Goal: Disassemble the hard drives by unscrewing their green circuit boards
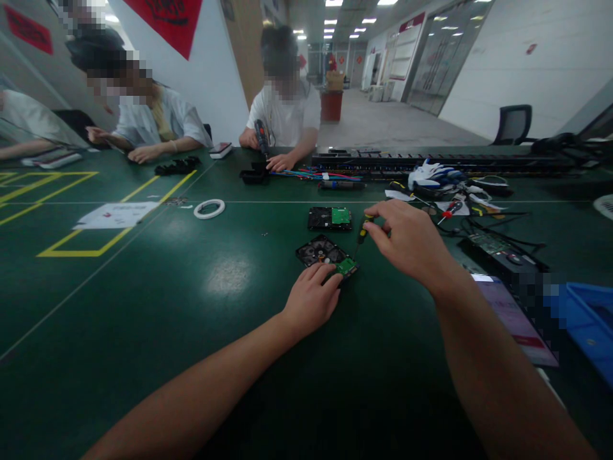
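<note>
A black hard drive [320,250] with a green circuit board lies on the green table in front of me. My left hand [312,299] rests on its near edge, fingers pressed down on it. My right hand [407,237] is closed around the top of a small yellow-and-black screwdriver [363,232], whose tip points down at the drive's green board. A second hard drive [330,218] with a green board lies just behind the first, untouched.
A white tape ring [209,208] and a paper sheet [116,214] lie to the left. Tools, gloves and cables clutter the right, with a blue bin [591,322] at the edge. Two people sit across the table; one holds a power screwdriver [261,137].
</note>
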Demonstrator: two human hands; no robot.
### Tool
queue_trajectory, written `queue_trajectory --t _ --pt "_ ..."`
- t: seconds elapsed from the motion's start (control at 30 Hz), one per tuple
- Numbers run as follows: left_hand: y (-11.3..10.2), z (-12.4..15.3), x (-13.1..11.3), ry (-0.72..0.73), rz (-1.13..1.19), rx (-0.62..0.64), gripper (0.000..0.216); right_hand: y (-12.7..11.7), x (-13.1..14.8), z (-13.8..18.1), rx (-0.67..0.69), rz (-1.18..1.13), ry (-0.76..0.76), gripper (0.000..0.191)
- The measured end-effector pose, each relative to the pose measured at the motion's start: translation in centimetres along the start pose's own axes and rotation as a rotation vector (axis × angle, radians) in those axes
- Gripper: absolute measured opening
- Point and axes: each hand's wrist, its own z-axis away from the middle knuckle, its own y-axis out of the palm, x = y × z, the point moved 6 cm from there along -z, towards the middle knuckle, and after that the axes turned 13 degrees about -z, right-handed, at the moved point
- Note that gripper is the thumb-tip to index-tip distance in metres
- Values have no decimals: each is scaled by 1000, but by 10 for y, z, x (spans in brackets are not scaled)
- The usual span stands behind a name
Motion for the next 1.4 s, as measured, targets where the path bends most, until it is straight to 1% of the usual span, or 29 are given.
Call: queue_trajectory --t 0.1,0.27,0.37,0.53,0.7,0.93,1.23,1.4 --pt "1 0 0 3 -6 3 32 1 -2 0 4 6 1 21" --pt "2 0 1 -1 4 11 33 1 -4 -1 -13 -28 48 14" --pt "2 0 1 0 9 13 33 1 -2 -1 -19 -42 67 14" --pt "2 0 1 -8 -2 15 33 1 1 0 0 -4 43 13" --pt "2 0 1 -4 8 11 34 0 0 1 15 2 33 17" --pt "0 -1 0 -1 1 20 33 -1 -1 0 -6 -47 41 13" --pt "1 1 1 -8 15 9 34 -1 2 0 3 -20 7 18" --pt "0 0 0 -5 8 31 33 0 -2 0 -16 -40 33 15"
